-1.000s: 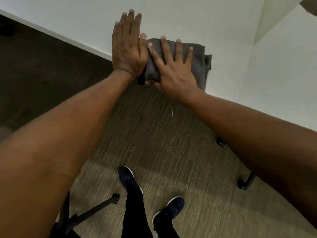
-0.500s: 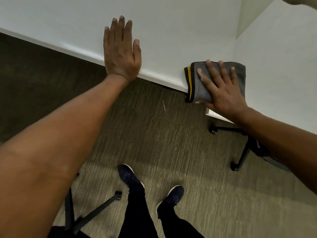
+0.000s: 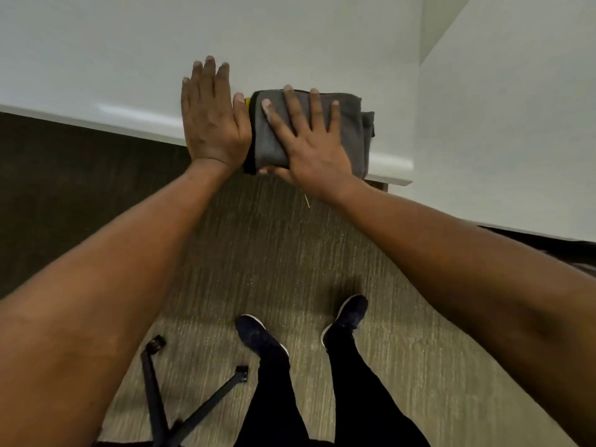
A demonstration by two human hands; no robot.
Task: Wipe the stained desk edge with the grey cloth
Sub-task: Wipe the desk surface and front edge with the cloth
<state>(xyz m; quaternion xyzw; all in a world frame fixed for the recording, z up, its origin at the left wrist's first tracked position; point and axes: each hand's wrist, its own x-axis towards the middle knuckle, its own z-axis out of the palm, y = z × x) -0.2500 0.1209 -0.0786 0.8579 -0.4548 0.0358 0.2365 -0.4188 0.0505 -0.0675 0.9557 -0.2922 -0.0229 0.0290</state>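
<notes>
Head view, looking down over the white bench (image 3: 135,59) edge to the carpet (image 3: 258,259). The grey cloth (image 3: 351,124), folded into a thick pad, lies on the bench at its front edge, with the near fold hanging slightly over the lip; a black seam and a sliver of yellow show at its left side. Right hand (image 3: 309,146): palm down on the cloth, fingers (image 3: 317,104) spread flat across the top, thumb tucked under the near fold at the edge, so the grip is a loose pinch with the hand mostly open and pressing. Left hand (image 3: 213,121): flat on the bare bench just beside the cloth, fingers together and extended, holding nothing; its thumb side touches the cloth's left border. Heel of the left palm sits at the bench edge. No stain can be made out on the visible edge. Below: two dark shoes (image 3: 258,333) on the carpet, black chair base legs (image 3: 154,398) at lower left.
</notes>
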